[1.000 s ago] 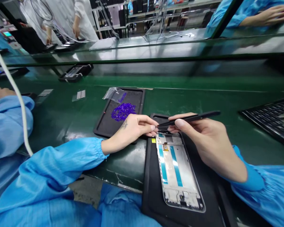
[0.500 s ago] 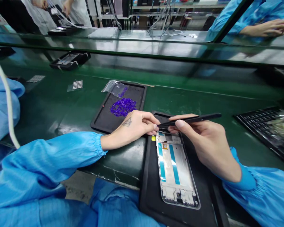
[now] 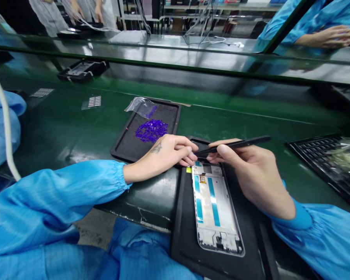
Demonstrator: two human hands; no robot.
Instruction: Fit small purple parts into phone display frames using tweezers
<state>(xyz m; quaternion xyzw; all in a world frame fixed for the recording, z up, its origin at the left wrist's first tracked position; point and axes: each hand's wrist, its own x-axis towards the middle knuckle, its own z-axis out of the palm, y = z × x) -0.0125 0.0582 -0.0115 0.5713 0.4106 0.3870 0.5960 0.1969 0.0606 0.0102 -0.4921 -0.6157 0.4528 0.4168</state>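
Observation:
Black tweezers [image 3: 239,144] lie in my right hand [image 3: 251,167], gripped between thumb and fingers, with their tips pointing left. Those tips meet the fingertips of my left hand [image 3: 166,153], whose thumb and fingers are pinched together. A speck of purple shows at that spot, but what the left fingers hold is too small to make out. Just below both hands, a silver phone frame [image 3: 218,206] with blue strips lies on a black tray [image 3: 186,233]. A yellow tab [image 3: 188,170] sticks out at its upper left edge.
Behind my left hand, another black tray [image 3: 125,146] holds a pile of small purple pieces [image 3: 151,130] and a clear plastic bag [image 3: 140,105]. A black gridded tray [image 3: 323,159] is at right. Farther back are a sticker sheet [image 3: 94,102], a black case [image 3: 83,70] and a co-worker's hands [image 3: 329,37].
My left thumb has lifted slightly at the tweezers' tips, and the tweezers have shifted a little upward. The phone frame stays on its tray.

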